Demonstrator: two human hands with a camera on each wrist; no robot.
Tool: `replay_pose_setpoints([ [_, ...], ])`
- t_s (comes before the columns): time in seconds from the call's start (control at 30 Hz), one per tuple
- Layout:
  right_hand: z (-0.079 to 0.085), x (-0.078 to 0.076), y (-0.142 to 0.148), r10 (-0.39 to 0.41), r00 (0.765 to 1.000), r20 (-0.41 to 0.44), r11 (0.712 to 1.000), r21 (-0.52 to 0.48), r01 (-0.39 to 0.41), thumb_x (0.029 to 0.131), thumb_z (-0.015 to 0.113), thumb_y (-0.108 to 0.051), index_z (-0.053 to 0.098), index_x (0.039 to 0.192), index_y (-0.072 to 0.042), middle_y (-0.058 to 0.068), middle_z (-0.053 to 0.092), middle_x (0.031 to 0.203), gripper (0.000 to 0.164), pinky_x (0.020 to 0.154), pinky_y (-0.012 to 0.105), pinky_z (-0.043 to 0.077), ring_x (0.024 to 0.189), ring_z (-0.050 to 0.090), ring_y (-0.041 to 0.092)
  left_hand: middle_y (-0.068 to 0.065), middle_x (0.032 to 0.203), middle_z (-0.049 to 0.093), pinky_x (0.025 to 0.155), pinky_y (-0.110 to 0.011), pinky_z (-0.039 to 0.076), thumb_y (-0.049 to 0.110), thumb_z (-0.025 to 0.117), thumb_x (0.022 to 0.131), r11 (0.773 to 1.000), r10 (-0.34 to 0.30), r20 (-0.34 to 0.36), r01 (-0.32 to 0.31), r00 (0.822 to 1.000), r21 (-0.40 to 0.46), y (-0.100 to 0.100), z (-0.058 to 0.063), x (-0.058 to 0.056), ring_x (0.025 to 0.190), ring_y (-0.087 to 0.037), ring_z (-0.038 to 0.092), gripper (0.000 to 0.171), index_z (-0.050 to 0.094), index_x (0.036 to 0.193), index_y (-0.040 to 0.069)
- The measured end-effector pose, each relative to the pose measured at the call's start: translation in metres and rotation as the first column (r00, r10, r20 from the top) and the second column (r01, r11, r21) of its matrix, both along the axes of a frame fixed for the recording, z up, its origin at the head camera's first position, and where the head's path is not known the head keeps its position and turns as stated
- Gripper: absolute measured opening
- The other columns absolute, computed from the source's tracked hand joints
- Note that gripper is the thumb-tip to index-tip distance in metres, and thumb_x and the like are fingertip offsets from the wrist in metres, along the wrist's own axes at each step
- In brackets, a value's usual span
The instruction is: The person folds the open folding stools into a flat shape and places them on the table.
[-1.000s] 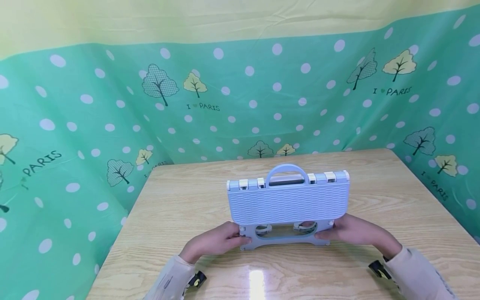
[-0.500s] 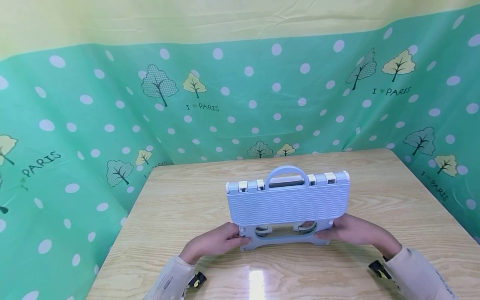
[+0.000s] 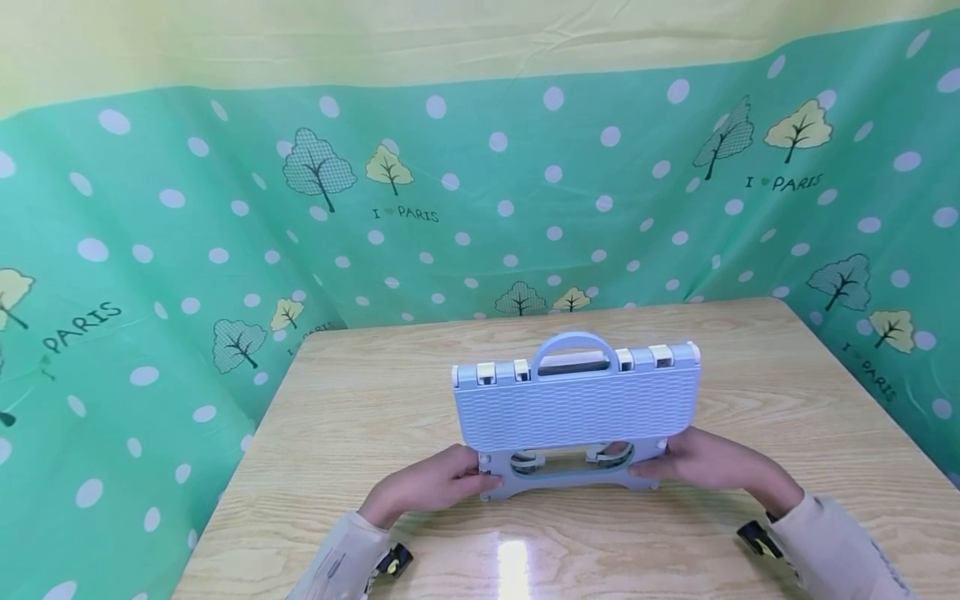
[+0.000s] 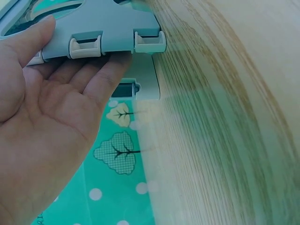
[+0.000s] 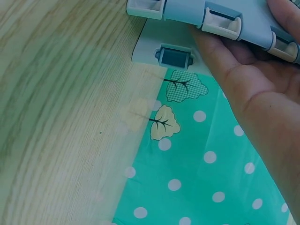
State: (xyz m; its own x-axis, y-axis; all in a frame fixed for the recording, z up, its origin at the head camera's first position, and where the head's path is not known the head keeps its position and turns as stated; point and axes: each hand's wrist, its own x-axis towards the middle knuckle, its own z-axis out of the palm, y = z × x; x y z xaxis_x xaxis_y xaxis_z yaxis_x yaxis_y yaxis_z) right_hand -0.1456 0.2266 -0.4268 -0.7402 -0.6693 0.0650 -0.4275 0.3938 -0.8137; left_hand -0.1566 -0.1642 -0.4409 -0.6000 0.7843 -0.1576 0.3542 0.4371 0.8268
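A light blue plastic folding stool point(image 3: 576, 410) stands upright on the table, partly unfolded. Its woven-textured seat half faces me, with an arched carry handle point(image 3: 576, 337) on top. My left hand point(image 3: 442, 478) grips the left side of the lower leg panel point(image 3: 570, 480), thumb in front and fingers behind. On the opposite side my right hand point(image 3: 705, 460) holds the same panel in a like way. Pale hinge pieces point(image 4: 85, 47) line the panel's edge beside the left fingers in the left wrist view. Similar hinges point(image 5: 222, 22) show above the right hand's fingers in the right wrist view.
The wood-grain table point(image 3: 360, 392) extends around the stool, with a light glare near its front. A green dotted curtain point(image 3: 480, 183) with printed trees hangs behind and along both sides. Black wrist straps point(image 3: 759, 540) show at the sleeves.
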Motion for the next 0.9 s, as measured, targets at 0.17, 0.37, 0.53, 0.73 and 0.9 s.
replay_pose_setpoints([
  [0.17, 0.0004, -0.0005, 0.0001, -0.004, 1.000, 0.011, 1.000, 0.003, 0.004, 0.094, 0.070, -0.022, 0.028, 0.152, -0.011, 0.017, 0.046, 0.143, 0.073, 0.100, 0.028, 0.045, 0.127, 0.049, 0.017, 0.011, 0.067, 0.042, 0.047, -0.016, 0.031, 0.028, 0.051, 0.105, 1.000, -0.009, -0.007, 0.009, 1.000, 0.012, -0.0005, 0.0009, 0.0000, 0.049, 0.000, 0.032, 0.030, 0.061, 0.129, 0.013],
  [0.37, 0.0006, -0.0011, 0.0006, 0.010, 1.000, 0.022, 1.000, -0.016, -0.009, 0.094, 0.069, -0.022, 0.028, 0.152, -0.009, 0.019, 0.047, 0.143, 0.072, 0.099, 0.026, 0.044, 0.127, 0.049, 0.016, 0.006, 0.077, 0.051, 0.050, -0.016, 0.034, 0.026, 0.051, 0.105, 0.999, -0.018, -0.012, 0.019, 1.000, 0.029, -0.0003, 0.0003, -0.0001, 0.053, 0.001, 0.035, 0.040, 0.051, 0.142, 0.012],
  [0.53, -0.0014, -0.0032, 0.0025, 0.036, 0.999, 0.022, 0.999, -0.037, -0.035, 0.095, 0.068, -0.019, 0.027, 0.152, -0.011, 0.019, 0.046, 0.144, 0.070, 0.099, 0.022, 0.042, 0.127, 0.047, 0.008, 0.002, 0.085, 0.057, 0.051, -0.016, 0.035, 0.026, 0.051, 0.105, 0.999, -0.016, -0.019, 0.016, 1.000, 0.034, -0.0003, 0.0001, 0.0002, 0.054, 0.001, 0.036, 0.041, 0.049, 0.144, 0.012],
  [0.73, -0.0026, -0.0047, 0.0036, 0.038, 0.999, 0.024, 0.999, -0.036, -0.037, 0.095, 0.068, -0.020, 0.029, 0.152, -0.016, 0.016, 0.045, 0.145, 0.069, 0.100, 0.020, 0.039, 0.127, 0.045, 0.005, 0.004, 0.080, 0.052, 0.050, -0.016, 0.033, 0.026, 0.050, 0.105, 0.999, -0.023, -0.026, 0.024, 0.999, 0.036, 0.0000, 0.0005, 0.0003, 0.052, 0.001, 0.033, 0.043, 0.046, 0.147, 0.014],
  [0.9, -0.0021, -0.0043, 0.0030, 0.046, 0.999, 0.019, 0.998, -0.043, -0.045, 0.096, 0.068, -0.019, 0.029, 0.152, -0.014, 0.018, 0.045, 0.145, 0.069, 0.099, 0.021, 0.040, 0.127, 0.044, 0.005, -0.001, 0.081, 0.054, 0.050, -0.016, 0.033, 0.026, 0.050, 0.105, 0.999, -0.027, -0.025, 0.028, 0.999, 0.039, 0.0003, 0.0010, 0.0004, 0.052, 0.001, 0.034, 0.044, 0.046, 0.147, 0.013],
])
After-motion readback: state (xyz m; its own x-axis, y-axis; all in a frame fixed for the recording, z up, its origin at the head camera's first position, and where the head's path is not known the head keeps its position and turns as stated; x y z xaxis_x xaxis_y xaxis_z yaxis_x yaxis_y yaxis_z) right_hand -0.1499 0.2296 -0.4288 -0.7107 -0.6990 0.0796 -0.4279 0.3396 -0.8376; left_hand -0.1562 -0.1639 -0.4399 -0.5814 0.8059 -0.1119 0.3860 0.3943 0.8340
